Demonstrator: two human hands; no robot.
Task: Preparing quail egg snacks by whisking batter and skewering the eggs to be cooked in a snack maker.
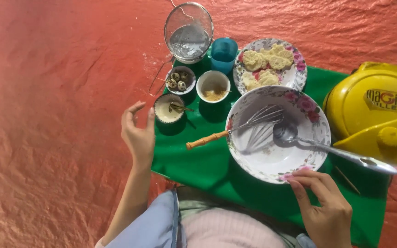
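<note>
**Now: hands at a floral mixing bowl on a green mat**

Seen from the head camera, a large, round, glossy floral bowl (279, 133) sits on a green mat (198, 160) spread over a crinkled, shiny red-orange sheet (51, 138). The bowl's white inside is smeared with thin batter. A wire whisk (235, 128) with a ribbed wooden handle leans across its left rim, the loops down in the bowl. A polished metal ladle (327, 149) lies over the right rim, its round cup inside and its long handle reaching out to the right.

The right hand (325, 206) touches the near rim of the bowl, its fingers (299, 177) bent and pressed lightly on the pink-flowered edge, not wrapped around anything. The left hand (138, 133) hovers at the mat's left edge, fingers loosely curled and released, holding nothing, just beside a small fluted cup (169, 109) of pale cream with a spoon in it.

Behind the cup stand a small bowl of speckled eggs (180, 80) and a white bowl of tan powder (213, 86). Farther back are a round wire-mesh sieve (189, 32) dusted with flour, a teal plastic cup (224, 54) and a flowered plate of pale, ridged pastries (269, 64). A smooth, domed yellow plastic appliance (375, 112) stands at the right, near the bowl.
</note>
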